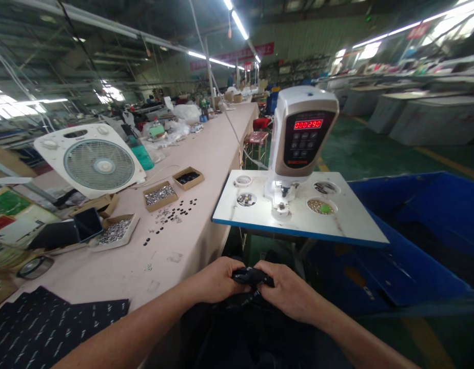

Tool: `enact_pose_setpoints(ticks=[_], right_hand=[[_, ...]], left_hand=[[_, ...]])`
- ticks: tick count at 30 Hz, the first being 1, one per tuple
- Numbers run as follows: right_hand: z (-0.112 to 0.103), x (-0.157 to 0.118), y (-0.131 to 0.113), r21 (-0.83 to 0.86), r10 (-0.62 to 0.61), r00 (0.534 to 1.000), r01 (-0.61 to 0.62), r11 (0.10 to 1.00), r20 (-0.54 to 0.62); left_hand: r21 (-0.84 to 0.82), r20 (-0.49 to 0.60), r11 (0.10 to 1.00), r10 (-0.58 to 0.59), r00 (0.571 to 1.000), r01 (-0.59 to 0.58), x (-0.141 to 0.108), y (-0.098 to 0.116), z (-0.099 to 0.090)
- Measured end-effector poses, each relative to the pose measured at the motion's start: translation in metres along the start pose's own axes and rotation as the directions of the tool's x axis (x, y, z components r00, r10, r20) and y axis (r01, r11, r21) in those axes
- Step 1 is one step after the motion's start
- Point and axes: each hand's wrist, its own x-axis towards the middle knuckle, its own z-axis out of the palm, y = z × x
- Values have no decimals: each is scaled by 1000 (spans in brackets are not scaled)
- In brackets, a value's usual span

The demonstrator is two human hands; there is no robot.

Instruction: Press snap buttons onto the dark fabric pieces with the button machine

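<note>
Black fabric (pixel 252 277) is bunched between my two hands, low in the middle of the head view. My left hand (pixel 221 279) pinches its left end with thumb and fingers, and my right hand (pixel 281 289) grips the right end. The rest of the dark cloth hangs over my lap and is hard to make out. Just beyond my hands stands a white pressing machine (pixel 302 133) with a red digital display, on a small white table (pixel 252 218) with a blue edge. Round wells in that table hold small metal parts (pixel 319 206).
On the long table (pixel 206 148) at left are a white fan (pixel 102 161), boxes of metal snaps (pixel 160 196), a box of black pieces (pixel 188 177), loose snaps and patterned black fabric (pixel 56 325). A blue bin (pixel 421 225) stands at right.
</note>
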Motion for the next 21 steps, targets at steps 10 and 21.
enact_pose_setpoints(ticks=[10, 21], right_hand=[[-9, -14, 19, 193, 130, 991, -120, 974, -43], [-28, -14, 55, 147, 164, 974, -141, 979, -158]], left_hand=[[-479, 72, 870, -94, 993, 117, 20, -8, 34], [-473, 36, 865, -172, 984, 169, 78, -6, 27]])
